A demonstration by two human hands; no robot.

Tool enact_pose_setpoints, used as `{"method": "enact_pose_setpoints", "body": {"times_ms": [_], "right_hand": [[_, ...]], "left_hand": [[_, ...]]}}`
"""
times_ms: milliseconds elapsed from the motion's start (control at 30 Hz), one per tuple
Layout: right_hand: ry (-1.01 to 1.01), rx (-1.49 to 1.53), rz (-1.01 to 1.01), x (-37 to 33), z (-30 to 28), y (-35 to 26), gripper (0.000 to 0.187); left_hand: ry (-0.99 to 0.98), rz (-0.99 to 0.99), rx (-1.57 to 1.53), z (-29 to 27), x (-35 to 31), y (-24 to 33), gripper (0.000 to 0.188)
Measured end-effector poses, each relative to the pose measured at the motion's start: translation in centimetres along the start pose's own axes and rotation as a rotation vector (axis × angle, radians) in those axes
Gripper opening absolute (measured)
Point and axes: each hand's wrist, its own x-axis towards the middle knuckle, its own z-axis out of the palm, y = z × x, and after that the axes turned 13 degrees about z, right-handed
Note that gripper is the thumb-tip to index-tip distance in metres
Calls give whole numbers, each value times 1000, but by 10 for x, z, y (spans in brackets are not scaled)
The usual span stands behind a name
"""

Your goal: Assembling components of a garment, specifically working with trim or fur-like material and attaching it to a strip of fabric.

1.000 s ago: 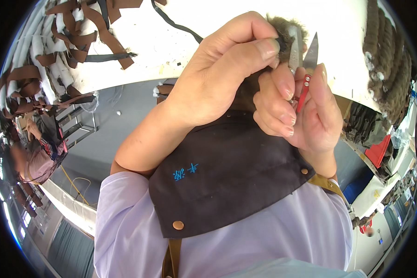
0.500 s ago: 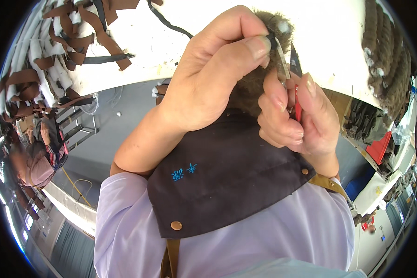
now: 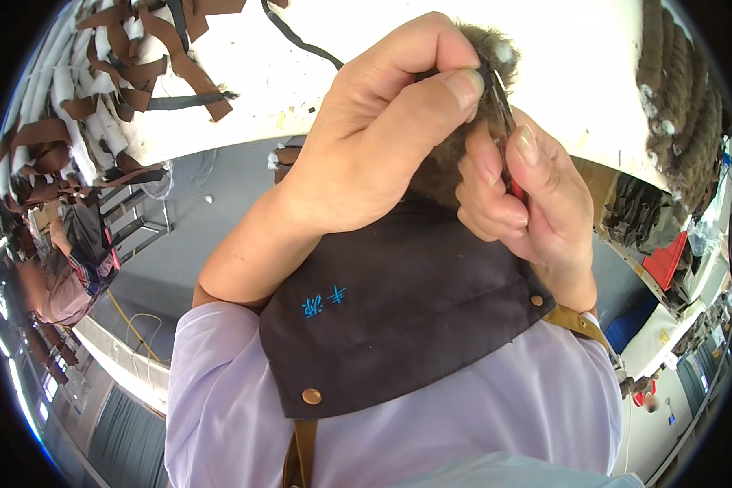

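Observation:
My left hand [image 3: 390, 122] pinches a small dark end between thumb and forefinger, at a brown fur piece [image 3: 496, 49]. A black strip [image 3: 289, 34] runs across the white table toward this hand; whether it is the pinched piece is hidden. My right hand [image 3: 533, 175] is closed around small scissors [image 3: 504, 106], whose red handle shows between the fingers. Their blades point up beside my left fingertips, close together at the dark end. The fur piece hangs behind both hands, over the table's near edge, partly covered by them.
White-stuffed rolls with brown fabric strips [image 3: 195, 77] pile up at the table's left. Brown fur rolls [image 3: 667, 98] lie stacked at the right. Below the white table [image 3: 244, 106] is grey floor [image 3: 220, 211]. Another person [image 3: 65, 289] sits at far left.
The scissor blades, spread apart before, have come together at the dark end. My right thumb has closed in toward the fingers. The left hand has shifted slightly right.

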Motion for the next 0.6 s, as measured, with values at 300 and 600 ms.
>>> {"method": "enact_pose_setpoints", "body": {"times_ms": [300,600], "right_hand": [[-52,175,83,8,-5,5,32],[-91,197,68,7,-3,9,35]], "left_hand": [[105,19,-76,2,-3,-6,9],[74,-26,-164,-2,-2,-11,10]]}}
